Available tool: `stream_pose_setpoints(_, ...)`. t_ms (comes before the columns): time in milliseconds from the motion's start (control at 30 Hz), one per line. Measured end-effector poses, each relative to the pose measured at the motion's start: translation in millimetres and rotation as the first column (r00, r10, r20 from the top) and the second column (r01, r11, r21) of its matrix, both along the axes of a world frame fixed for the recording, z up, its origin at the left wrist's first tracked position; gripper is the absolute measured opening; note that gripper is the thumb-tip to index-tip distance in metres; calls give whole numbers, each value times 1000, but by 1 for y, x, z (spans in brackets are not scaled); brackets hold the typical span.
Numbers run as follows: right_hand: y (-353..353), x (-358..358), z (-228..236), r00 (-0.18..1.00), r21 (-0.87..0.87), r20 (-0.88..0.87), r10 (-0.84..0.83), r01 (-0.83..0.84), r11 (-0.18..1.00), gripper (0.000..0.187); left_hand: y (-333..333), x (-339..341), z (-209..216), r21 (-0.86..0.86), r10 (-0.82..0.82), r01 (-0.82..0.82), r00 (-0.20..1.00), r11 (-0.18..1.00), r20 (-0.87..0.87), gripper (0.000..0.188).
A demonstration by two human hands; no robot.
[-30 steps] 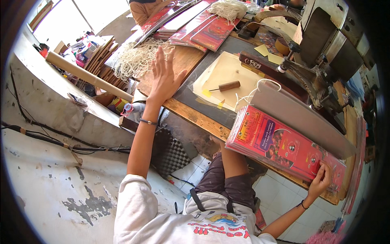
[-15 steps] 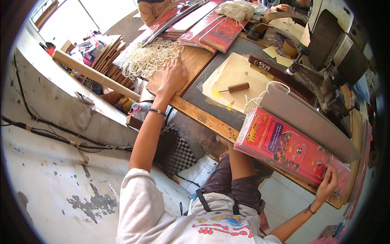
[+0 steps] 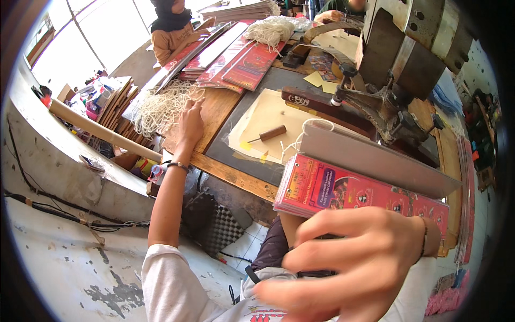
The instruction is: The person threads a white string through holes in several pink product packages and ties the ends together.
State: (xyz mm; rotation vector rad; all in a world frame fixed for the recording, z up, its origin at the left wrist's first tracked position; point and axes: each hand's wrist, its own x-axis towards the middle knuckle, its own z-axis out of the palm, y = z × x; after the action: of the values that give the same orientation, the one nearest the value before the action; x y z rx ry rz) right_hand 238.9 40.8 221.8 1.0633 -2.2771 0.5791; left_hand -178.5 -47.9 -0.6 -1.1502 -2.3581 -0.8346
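My left hand (image 3: 190,124) is at the right edge of a tangled heap of white cords (image 3: 160,111), fingers bent and drawn together on the cords; the strand at the fingertips is too small to make out clearly. Large and slightly blurred, my right hand (image 3: 354,263) is raised close to the camera, fingers apart and holding nothing. Beyond it lies a stack of red printed card sheets (image 3: 370,194) at the table's front edge, partly covered by that hand. A grey board (image 3: 375,155) leans up behind the stack, with a white cord loop (image 3: 321,124) at its top left.
A wooden-handled awl (image 3: 272,133) lies on cream paper (image 3: 257,115). A heavy metal machine (image 3: 383,107) stands at the right. More red sheets (image 3: 249,67) and a bundle of cord (image 3: 271,31) are at the back. Another person (image 3: 171,37) is at the far left.
My right hand has left the right end of the red stack and come up toward the camera. The left hand stays by the cords, its fingers more bent. The view has shifted.
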Motion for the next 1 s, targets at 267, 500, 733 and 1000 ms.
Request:
stream_pose_setpoints(267,26,6,-56,961,44,-154,-231,240,970,29,13,9,8,31,-113,111,992,993,55,32)
stream_pose_setpoints(500,70,83,-117,797,150,169,-580,561,814,37,-23,71,19,294,-364,301,912,907,191,18)
stream_pose_setpoints(733,44,114,-91,656,-107,505,-561,693,713,65,-19,320,105,610,-982,788,-35,87,185,27)
stream_pose_setpoints(1000,30,166,-88,610,-395,748,-261,726,564,13,17,332,86,895,-943,417,333,156,8,14)
